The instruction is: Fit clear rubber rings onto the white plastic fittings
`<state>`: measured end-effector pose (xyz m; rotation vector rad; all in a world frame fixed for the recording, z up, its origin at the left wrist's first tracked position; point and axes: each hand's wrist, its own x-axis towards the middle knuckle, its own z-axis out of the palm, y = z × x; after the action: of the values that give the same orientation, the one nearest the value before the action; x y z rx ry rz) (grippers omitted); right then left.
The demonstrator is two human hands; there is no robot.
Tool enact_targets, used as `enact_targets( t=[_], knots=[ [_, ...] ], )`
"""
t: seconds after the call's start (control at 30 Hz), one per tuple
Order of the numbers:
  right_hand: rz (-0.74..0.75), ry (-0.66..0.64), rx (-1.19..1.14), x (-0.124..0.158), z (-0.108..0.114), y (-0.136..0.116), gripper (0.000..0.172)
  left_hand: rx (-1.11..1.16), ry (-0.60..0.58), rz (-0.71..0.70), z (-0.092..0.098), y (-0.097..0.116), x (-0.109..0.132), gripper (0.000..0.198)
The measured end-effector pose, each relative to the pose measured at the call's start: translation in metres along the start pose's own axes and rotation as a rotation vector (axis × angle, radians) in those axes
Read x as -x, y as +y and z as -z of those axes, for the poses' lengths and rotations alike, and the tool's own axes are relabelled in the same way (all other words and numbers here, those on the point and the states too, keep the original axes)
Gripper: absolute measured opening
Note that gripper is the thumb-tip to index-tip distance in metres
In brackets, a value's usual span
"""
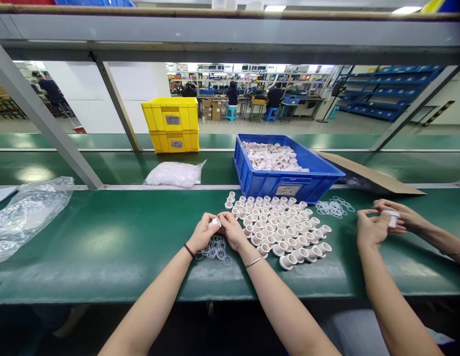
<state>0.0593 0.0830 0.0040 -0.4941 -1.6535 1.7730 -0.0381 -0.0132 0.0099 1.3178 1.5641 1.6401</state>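
Observation:
Between my hands is a white flanged plastic sleeve [214, 223], partly hidden by fingers. My left hand [202, 232] is closed around it from the left. My right hand [231, 230] meets it from the right, its fingers pinched at the sleeve's edge; whether a ring is in that pinch I cannot make out. Just below my hands lies a loose pile of thin, pale rings [216, 248] on the green table [104, 247]. To the right, many white sleeves [277, 225] stand in close rows, most of them upright with the open end up.
A blue bin [289, 180] full of white pieces stands behind the rows. Beyond the left end are yellow crates [174, 126] and a plastic bag [174, 174]. At right, a co-worker's hands [374, 227] hold a white sleeve near another ring pile [334, 207]. Clear plastic sheeting [29, 212] lies far left.

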Motion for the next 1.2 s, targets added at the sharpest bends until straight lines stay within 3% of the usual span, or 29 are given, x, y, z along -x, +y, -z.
enact_targets(
  t=[0.17,0.4,0.73,1.2],
  knots=[
    [0.232,-0.026,0.184,0.006,0.0,-0.009,0.02,0.418,0.058,0.238,0.002,-0.001,-0.004,0.036],
    [0.5,0.02,0.453,0.009,-0.001,-0.014,0.008,0.596,0.071,0.357,0.002,0.008,-0.003,0.038],
    [0.417,0.092,0.552,0.008,0.001,-0.001,0.012,0.621,0.131,0.365,-0.011,0.003,-0.003,0.042],
    [0.472,0.165,0.647,0.01,-0.002,-0.002,0.011,0.61,0.181,0.355,-0.015,0.0,-0.003,0.044]
  ],
)
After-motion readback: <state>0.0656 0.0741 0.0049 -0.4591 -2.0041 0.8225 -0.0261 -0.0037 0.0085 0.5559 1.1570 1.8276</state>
